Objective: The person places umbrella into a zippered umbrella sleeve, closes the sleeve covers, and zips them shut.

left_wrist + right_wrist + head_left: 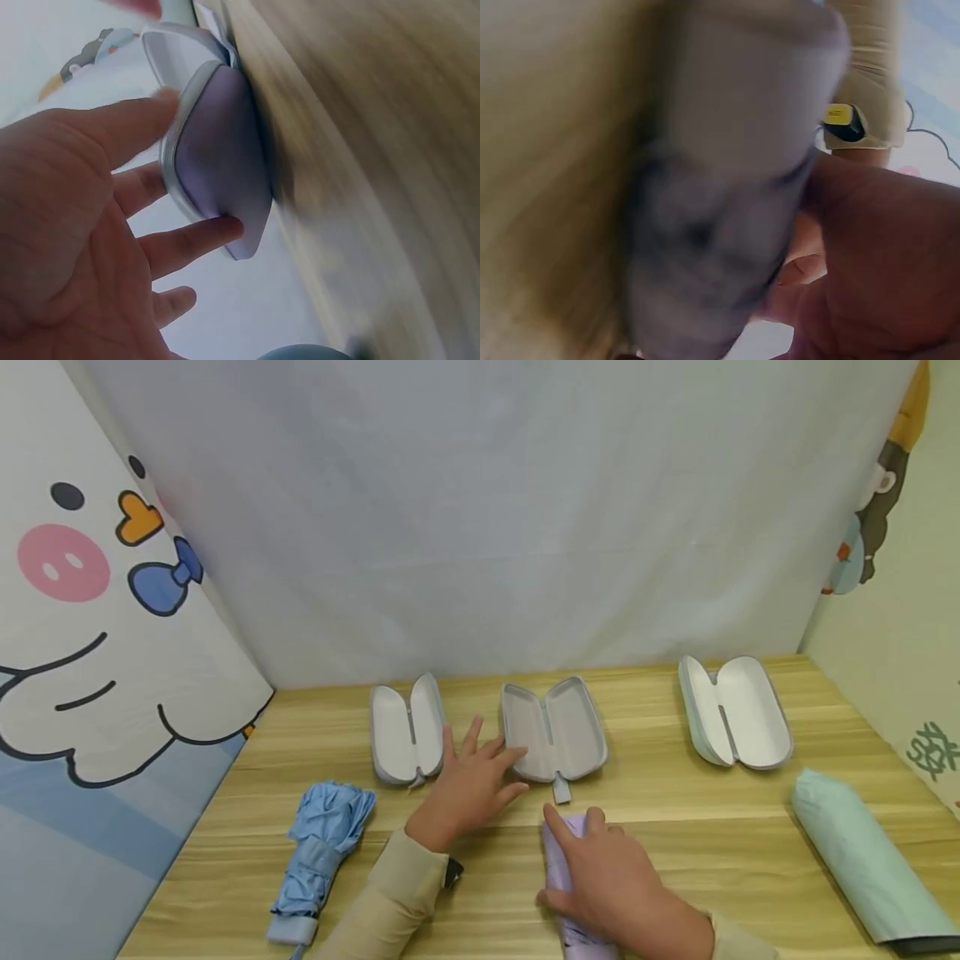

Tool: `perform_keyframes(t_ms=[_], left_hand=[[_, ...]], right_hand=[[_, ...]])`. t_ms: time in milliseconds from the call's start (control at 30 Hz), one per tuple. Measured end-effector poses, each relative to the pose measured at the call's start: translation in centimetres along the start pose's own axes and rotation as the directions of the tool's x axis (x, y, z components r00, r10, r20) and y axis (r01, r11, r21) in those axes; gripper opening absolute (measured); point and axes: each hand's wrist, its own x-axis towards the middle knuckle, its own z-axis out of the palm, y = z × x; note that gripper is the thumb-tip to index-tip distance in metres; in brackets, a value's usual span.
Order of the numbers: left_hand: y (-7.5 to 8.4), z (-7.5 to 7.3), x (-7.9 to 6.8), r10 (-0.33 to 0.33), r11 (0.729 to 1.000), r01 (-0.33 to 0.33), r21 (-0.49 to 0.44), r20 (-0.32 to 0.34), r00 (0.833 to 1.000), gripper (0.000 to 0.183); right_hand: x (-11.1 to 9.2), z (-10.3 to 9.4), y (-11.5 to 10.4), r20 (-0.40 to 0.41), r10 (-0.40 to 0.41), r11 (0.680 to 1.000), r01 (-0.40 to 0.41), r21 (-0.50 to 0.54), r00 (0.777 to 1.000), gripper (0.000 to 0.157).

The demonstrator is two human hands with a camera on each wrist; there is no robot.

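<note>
My left hand (pixel 472 785), fingers straight and spread, is beside the opened middle glasses case (pixel 576 731), which has a grey lining. In the left wrist view, its fingertips reach the rim and the purple outside of that case (pixel 221 150); firm contact is hard to tell. A lilac folded umbrella (pixel 557 867) lies in front of the case, and my right hand (pixel 618 868) holds it from above, thumb on the left side and index finger pointing forward. Blurred in the right wrist view, the umbrella's pale end (pixel 750 90) appears beside the palm.
Two more opened cases with white linings stand left (pixel 392 739) and right (pixel 757 718) at the back. A blue folded umbrella (pixel 318 843) lies at left, a mint-green one (pixel 870 860) at right. White cloth (pixel 487 527) hangs behind the wooden table (pixel 697 843).
</note>
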Motion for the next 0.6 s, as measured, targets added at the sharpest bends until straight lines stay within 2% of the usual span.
perform_keyframes(t_ms=[133, 267, 433, 600], left_hand=[[0.0, -0.1, 0.0, 0.039, 0.999, -0.037, 0.035, -0.056, 0.998, 0.036], [0.1, -0.2, 0.0, 0.066, 0.997, -0.062, 0.041, -0.104, 0.992, 0.02], [0.5, -0.7, 0.0, 0.107, 0.994, -0.1, 0.052, -0.149, 0.983, 0.016], [1.0, -1.2, -0.3, 0.145, 0.989, -0.138, 0.055, -0.153, 0.978, 0.014]], right_hand=[[0.0, -0.5, 0.2, 0.035, -0.019, 0.992, 0.014, 0.128, 0.999, 0.084], [0.0, -2.6, 1.0, 0.051, -0.018, 0.967, 0.004, 0.254, 0.999, 0.085], [1.4, -7.4, 2.8, -0.039, 0.064, 0.945, -0.048, 0.323, 0.997, 0.09], [4.5, -11.3, 5.2, -0.128, 0.148, 0.92, -0.089, 0.382, 0.981, 0.089]])
